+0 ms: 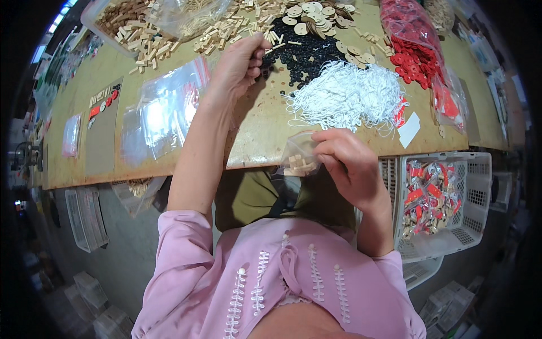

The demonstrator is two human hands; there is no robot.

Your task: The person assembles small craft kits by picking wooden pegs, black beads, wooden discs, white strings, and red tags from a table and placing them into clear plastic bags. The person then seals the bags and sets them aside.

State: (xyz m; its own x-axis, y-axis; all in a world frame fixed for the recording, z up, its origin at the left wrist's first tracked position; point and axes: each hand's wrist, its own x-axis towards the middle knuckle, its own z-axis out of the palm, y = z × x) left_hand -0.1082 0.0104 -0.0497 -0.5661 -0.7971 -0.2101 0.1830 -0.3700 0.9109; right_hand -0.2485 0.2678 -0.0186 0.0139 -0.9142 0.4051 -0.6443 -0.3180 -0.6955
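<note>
My right hand grips the edge of a small clear zip bag at the table's front edge. Several short wooden pieces lie in the bottom of that bag. Across the table, my left hand is closed, its fingertips at the small wooden sticks beside the black rings. Whatever those fingers hold is hidden. Black rings spread to the right of this hand. Between the two hands and farther right lies a heap of white string loops.
Round wooden discs and wooden blocks lie at the back. Red discs spill from a bag at right. Flat clear bags and a card with sample parts are at left. A white crate holds filled bags.
</note>
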